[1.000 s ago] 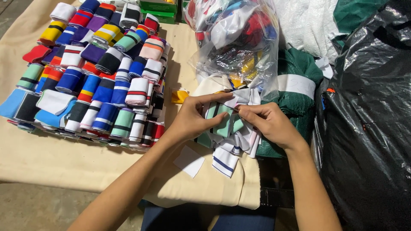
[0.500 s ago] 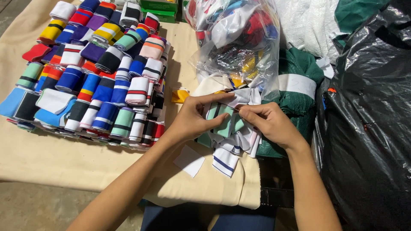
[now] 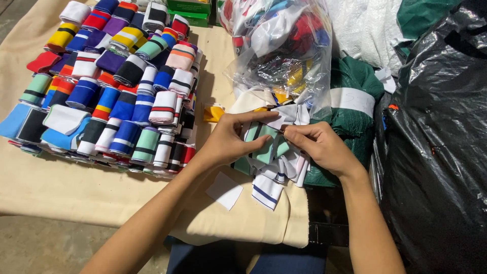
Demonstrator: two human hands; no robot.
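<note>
- I am watching the left hand (image 3: 231,139) and right hand (image 3: 317,147) working a small bundle of knit strips (image 3: 271,152), mint green and white with dark stripes, at the near edge of the cloth-covered worktop (image 3: 76,190).
- Both sets of fingers are pinching the bundle's top edge, thumbs closing on it.
- A clear plastic bag (image 3: 279,45) of mixed strips is standing just behind.
- Rows of rolled, striped cuffs (image 3: 111,86) are lying to the left.

Bags, boxes and one blank label

At twelve o'clock sits a clear plastic bag (image 3: 279,45) (stuffed with colourful fabric); green boxes (image 3: 190,7) at eleven; black bag (image 3: 436,152) at three; white label (image 3: 224,190) at six.
</note>
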